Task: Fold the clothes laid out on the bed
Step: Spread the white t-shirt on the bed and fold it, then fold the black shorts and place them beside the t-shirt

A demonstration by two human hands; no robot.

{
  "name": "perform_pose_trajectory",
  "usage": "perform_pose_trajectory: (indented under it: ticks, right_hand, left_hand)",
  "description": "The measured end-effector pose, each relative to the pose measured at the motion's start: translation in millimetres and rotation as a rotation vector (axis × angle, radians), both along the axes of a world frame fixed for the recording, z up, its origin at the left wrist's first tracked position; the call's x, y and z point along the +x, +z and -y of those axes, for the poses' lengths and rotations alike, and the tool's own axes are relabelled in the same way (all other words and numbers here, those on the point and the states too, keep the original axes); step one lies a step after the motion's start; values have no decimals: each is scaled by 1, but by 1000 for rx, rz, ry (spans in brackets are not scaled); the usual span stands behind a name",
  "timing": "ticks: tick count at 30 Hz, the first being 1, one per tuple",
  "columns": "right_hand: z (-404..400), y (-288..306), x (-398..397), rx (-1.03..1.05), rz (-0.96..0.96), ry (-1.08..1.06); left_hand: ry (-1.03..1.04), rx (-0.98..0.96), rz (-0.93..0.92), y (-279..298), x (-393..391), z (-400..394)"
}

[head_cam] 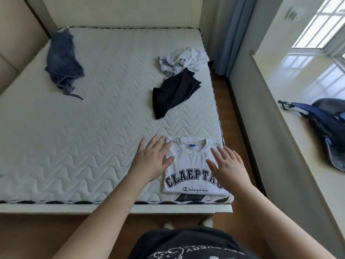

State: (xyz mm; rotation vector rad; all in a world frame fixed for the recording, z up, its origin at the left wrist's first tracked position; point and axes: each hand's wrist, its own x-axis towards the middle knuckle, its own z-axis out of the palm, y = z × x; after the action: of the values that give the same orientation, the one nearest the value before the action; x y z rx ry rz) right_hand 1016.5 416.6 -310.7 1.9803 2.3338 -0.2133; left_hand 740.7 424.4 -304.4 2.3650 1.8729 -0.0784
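At the near right corner of the mattress point(93, 128) lay the folded white T-shirt point(190, 165), collar away from me, dark block lettering across its front and a smaller script line below. A strip of dark-and-white patterned fabric showed just under its near edge; I could not tell what it belonged to.

My left hand point(152, 161) was flat and spread, fingers straight, holding nothing. Its fingertips overlapped the shirt's left edge, the palm over bare mattress; whether it pressed or hovered could not be told.

My right hand point(228, 167) was likewise spread and empty, over the shirt's right side and covering the end of the lettering.

Unfolded items: a black garment point(173, 94) bunched beyond the shirt; a crumpled white garment point(183, 59) touching its far end, near the right edge; a grey-blue denim garment point(62, 60) well apart, at the far left.

On the window ledge point(298, 139) to the right lay a blue backpack point(324, 124). A blue curtain point(237, 34) hung at the far corner.
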Motion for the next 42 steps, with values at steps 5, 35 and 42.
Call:
perform_pose_trajectory:
  ticks: [5,35,42]
  right_hand:
    - [4,36,-6,89,-23,-24]
    - [104,58,276,96,-73,-516]
    - [108,61,354,118,-117,-537]
  left_hand:
    - [31,122,-26,36,-3,0]
    - [-248,154,-18,74,285,6]
    - [-281,172,-21,83,376,9]
